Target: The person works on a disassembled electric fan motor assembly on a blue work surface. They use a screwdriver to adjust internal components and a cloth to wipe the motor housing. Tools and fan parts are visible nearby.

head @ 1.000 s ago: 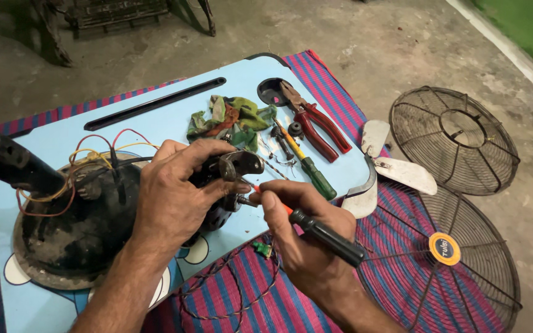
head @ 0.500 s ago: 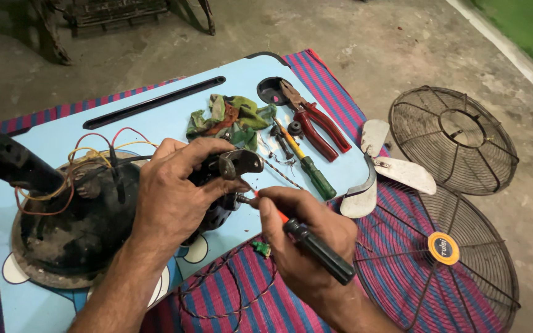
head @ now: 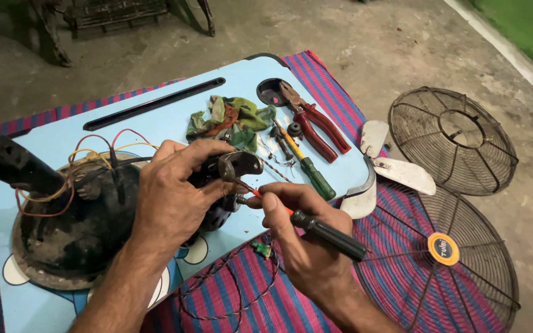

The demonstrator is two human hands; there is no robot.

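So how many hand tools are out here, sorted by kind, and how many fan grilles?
Screwdrivers: 2, one with a black and orange handle in the right hand, one with a green handle on the blue table
Red-handled pliers: 1
Wire fan grilles: 2, one far, one near
Total: 5

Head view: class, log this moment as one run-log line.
left hand: grips motor | right hand: screwdriver tip at motor | pliers, rag: on table

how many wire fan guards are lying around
2. A round dark wire fan guard lies on the concrete floor at far right; a second wire guard with a yellow centre badge lies nearer, on the striped cloth. None seems hidden.
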